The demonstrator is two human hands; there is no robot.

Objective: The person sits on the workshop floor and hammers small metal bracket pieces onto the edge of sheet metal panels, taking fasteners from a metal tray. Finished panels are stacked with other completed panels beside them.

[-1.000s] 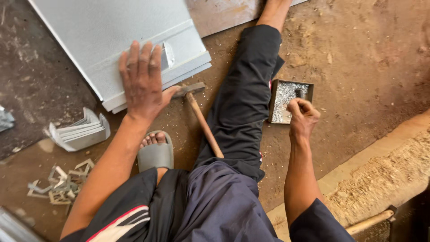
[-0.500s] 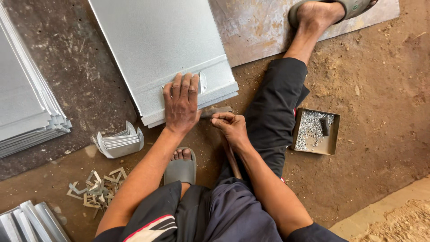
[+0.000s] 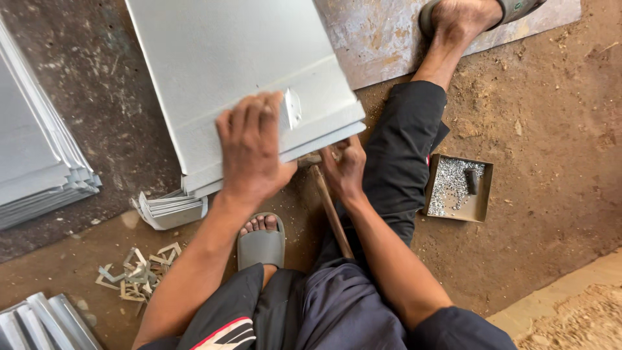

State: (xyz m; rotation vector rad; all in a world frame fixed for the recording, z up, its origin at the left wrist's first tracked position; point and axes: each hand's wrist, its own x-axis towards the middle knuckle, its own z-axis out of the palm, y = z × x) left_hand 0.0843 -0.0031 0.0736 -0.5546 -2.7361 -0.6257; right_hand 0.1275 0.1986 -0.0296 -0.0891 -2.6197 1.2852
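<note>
The left hand [image 3: 249, 152] lies flat, fingers spread and released, pressing on the near edge of a grey sheet-metal panel [image 3: 233, 65] that rests on the floor. Just beside its fingertips a small bright metal clip [image 3: 291, 108] stands up from the panel's folded edge. The right hand [image 3: 345, 170] sits at that same edge, fingers curled in around something small; what it pinches cannot be told, as the hand hides it. Directly under this hand a wooden-handled hammer [image 3: 332, 214] lies on the dirt floor [image 3: 551, 129], its handle running back toward the person's lap and its head hidden beneath the panel edge and the hand.

To the right, beyond the outstretched dark-trousered leg [image 3: 402, 155], a shallow square tray [image 3: 457, 188] of small silvery fasteners sits on the floor, with a short dark cylinder lying in it. That leg lies between the right hand and the tray. Left of the panel, a stack of grey sheets [image 3: 39, 162] lies well apart. A small stack of bent metal corner pieces [image 3: 170, 209] rests just beside the panel's near left corner, with loose metal offcuts [image 3: 136, 272] scattered closer in. A rusty flat plate [image 3: 389, 39] lies under the far foot.
</note>
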